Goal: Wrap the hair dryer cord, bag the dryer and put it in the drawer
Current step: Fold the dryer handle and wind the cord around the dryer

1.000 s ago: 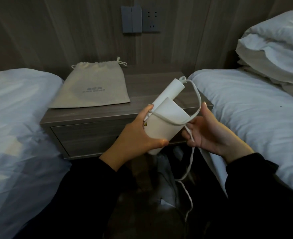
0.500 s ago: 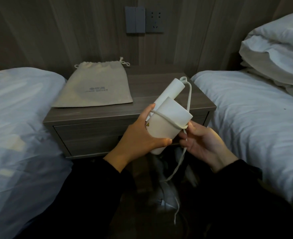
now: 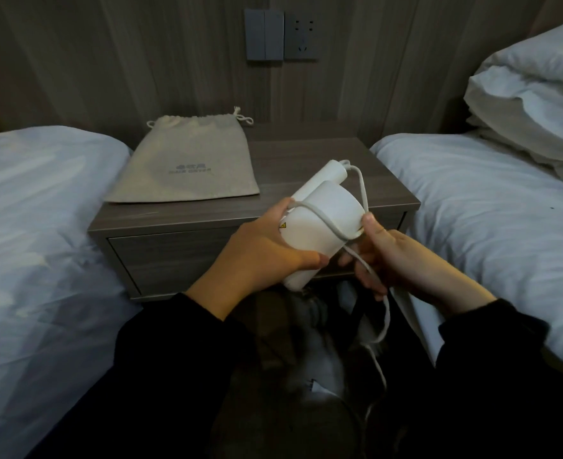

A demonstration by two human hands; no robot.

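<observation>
Matt white plastic dryer (image 3: 319, 226), coarse cloth bag (image 3: 187, 164), wood-grain nightstand (image 3: 306, 167)

The bag (image 3: 187, 167) lies on the left half of the surface (image 3: 306, 180), its mouth at the back edge; the drawer (image 3: 174, 256) sits under the front edge, and a switch (image 3: 265, 34) and socket (image 3: 301, 34) are on the wall behind. The left bed (image 3: 41, 226) and right bed (image 3: 488, 210) flank its side edges, with pillows (image 3: 531, 104) on the latter. Before the front right corner the left hand (image 3: 266, 253) holds the hair dryer (image 3: 319, 226), and the right hand (image 3: 396, 256) beside it pinches the cord (image 3: 381, 329).
</observation>
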